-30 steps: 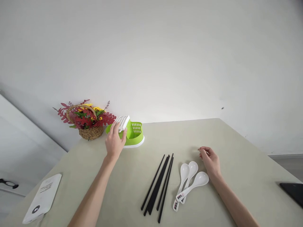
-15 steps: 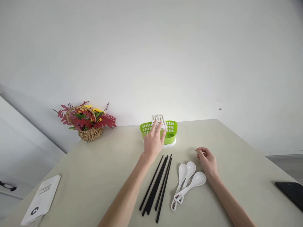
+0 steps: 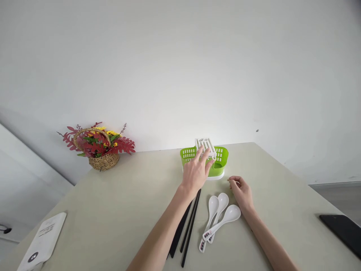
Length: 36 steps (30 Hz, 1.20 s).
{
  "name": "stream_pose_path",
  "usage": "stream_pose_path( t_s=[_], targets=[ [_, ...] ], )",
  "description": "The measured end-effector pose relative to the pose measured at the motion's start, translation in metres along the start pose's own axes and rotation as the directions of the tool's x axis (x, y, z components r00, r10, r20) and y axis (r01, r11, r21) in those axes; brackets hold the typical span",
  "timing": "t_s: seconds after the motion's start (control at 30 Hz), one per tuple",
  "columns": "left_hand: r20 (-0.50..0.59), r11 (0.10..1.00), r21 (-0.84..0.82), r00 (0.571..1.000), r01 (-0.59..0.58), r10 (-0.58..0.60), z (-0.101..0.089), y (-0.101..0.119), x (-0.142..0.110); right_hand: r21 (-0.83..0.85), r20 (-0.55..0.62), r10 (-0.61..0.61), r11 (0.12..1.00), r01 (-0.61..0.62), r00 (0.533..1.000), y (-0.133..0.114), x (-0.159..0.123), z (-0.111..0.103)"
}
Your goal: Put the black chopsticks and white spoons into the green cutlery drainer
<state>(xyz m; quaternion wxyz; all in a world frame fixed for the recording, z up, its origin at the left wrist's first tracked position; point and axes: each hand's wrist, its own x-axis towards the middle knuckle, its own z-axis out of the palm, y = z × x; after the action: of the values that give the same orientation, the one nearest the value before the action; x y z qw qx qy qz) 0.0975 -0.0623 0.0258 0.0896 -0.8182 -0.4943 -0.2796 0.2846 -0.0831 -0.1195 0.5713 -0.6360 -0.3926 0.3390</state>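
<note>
A green cutlery basket [image 3: 224, 155] with latticed sides, a white base and a white slotted top piece [image 3: 207, 143] stands near the wall. My left hand [image 3: 195, 173] grips it, index and middle fingers over the slotted piece and thumb by its front right corner. My right hand [image 3: 243, 195] rests on the table just right of the basket, its fingers curled in loosely with nothing visible in them. Between my forearms lie three white spoons [image 3: 231, 213], overlapping at their handles. Black chopsticks [image 3: 191, 229] lie left of the spoons, partly hidden by my left forearm.
A wicker basket of artificial flowers [image 3: 104, 162] stands at the back left. A white flat device [image 3: 45, 239] lies at the left edge of the table, and a black phone [image 3: 342, 231] at the right edge. The wall [image 3: 169, 75] closes off the back.
My left hand has moved right and the green basket has slid right with it. My left forearm now covers more of the chopsticks. My right hand stays by the spoons; the view has shifted slightly.
</note>
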Motion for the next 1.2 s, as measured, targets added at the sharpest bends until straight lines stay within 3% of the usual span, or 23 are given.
stream_pose_path(
  t_s=[0.13,0.27,0.33,0.43,0.57,0.73,1.2],
  targets=[
    [-0.144,0.997,-0.053,0.989,-0.050,0.042,-0.016,-0.015,-0.027,-0.001,0.001,-0.005,1.000,0.005,1.000,0.000,0.000,0.000],
    [-0.219,0.984,-0.144,0.966,0.105,-0.136,-0.021,-0.036,-0.088,-0.011,0.005,0.001,1.000,-0.001,1.000,-0.001,0.000,0.000],
    [-0.179,0.975,-0.136,0.963,0.179,-0.201,-0.017,-0.047,-0.128,-0.020,0.008,0.009,1.000,-0.009,1.000,-0.001,-0.001,0.000],
    [-0.035,0.958,-0.116,0.963,0.261,-0.266,-0.012,-0.061,-0.186,-0.032,0.014,0.022,0.999,-0.021,1.000,0.000,-0.002,-0.001],
    [0.068,0.946,-0.102,0.951,0.307,-0.301,-0.017,-0.071,-0.236,-0.043,0.023,0.030,0.999,-0.029,0.999,0.002,-0.002,-0.002],
    [0.098,0.966,-0.058,0.965,0.250,-0.244,-0.031,-0.070,-0.256,-0.057,0.023,0.028,0.998,-0.027,0.999,0.007,0.000,-0.003],
    [0.121,0.973,-0.019,0.966,0.231,-0.228,-0.031,-0.068,-0.257,-0.095,0.023,0.025,0.995,-0.023,0.999,0.008,-0.001,-0.003]
  ],
)
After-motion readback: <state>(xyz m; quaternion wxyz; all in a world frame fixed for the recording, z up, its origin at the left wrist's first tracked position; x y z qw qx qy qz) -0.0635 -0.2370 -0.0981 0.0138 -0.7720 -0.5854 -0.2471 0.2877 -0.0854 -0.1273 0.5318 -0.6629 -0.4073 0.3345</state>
